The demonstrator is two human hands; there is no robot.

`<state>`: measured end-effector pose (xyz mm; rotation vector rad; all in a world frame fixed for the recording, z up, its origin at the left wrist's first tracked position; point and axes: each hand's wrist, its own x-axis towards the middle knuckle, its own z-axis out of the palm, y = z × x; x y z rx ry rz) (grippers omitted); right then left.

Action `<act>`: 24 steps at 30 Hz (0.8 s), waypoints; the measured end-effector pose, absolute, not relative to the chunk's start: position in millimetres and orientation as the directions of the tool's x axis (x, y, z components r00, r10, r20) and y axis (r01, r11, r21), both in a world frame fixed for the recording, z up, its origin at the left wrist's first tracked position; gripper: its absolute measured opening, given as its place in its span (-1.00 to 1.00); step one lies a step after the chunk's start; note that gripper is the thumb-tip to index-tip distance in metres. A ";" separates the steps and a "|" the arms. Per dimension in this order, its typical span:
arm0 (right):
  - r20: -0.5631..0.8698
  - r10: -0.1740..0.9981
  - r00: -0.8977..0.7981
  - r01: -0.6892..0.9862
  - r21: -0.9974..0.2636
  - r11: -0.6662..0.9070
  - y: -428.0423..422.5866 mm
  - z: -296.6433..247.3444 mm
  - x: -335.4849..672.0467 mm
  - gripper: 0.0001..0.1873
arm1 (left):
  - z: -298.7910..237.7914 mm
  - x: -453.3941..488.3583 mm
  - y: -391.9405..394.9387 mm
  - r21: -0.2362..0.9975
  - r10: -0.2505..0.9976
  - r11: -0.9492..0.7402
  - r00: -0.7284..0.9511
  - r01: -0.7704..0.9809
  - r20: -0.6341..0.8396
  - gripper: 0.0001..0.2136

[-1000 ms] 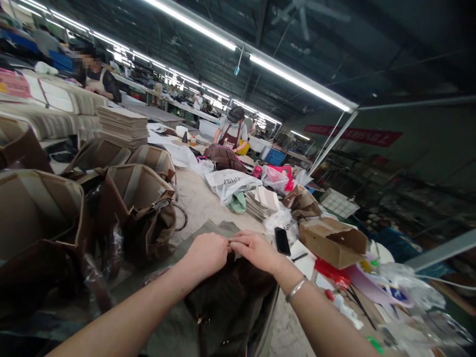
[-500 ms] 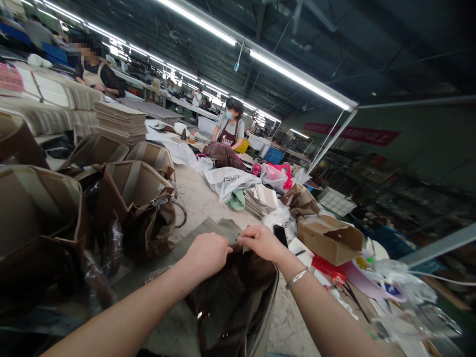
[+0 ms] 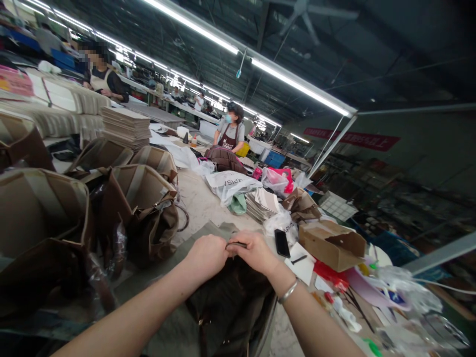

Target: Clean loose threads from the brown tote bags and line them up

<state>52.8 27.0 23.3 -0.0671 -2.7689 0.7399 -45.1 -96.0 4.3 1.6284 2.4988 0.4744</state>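
Note:
A dark brown bag (image 3: 238,297) lies in front of me on a grey-green sheet (image 3: 186,253). My left hand (image 3: 208,255) is closed on the bag's far edge. Close beside it, my right hand (image 3: 255,250) pinches the same edge between thumb and fingers, where a thin dark strip of it shows. The two hands nearly touch. Fingers hide most of the edge they hold. Small shiny metal bits show on the bag's near part.
Several open brown bags (image 3: 137,193) stand at left, with a stack of panels (image 3: 126,127) behind. To the right lie a black phone (image 3: 281,243), a pen (image 3: 298,259), a cardboard box (image 3: 332,245) and plastic wrap. Across the table stands a co-worker in an apron (image 3: 228,134).
My right hand has moved slightly left along the bag's edge, closer to my left hand. The view has shifted a little, so the phone shows more fully.

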 end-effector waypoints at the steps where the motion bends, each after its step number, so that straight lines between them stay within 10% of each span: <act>1: 0.232 0.095 -0.968 -0.027 -0.472 0.881 30.6 23.6 54.5 -0.88 | 4.7 -44.5 -95.9 0.326 0.914 0.357 -0.400 0.875 0.074 -0.68; 8: 0.257 0.073 -0.964 -0.031 -0.379 0.925 72.2 25.3 76.5 -0.82 | 5.3 -40.7 -94.9 0.325 0.921 0.349 -0.386 0.879 0.055 -0.67; 14: 0.365 0.362 -0.858 0.085 -0.593 0.800 78.4 24.9 81.4 -0.82 | 6.7 -41.2 -95.3 0.316 0.907 0.384 -0.419 0.868 0.048 -0.66; 24: 0.289 0.043 -0.956 -0.093 -0.440 0.893 54.5 22.4 64.0 -0.93 | 4.7 -41.1 -94.1 0.273 0.915 0.362 -0.396 0.891 0.079 -0.68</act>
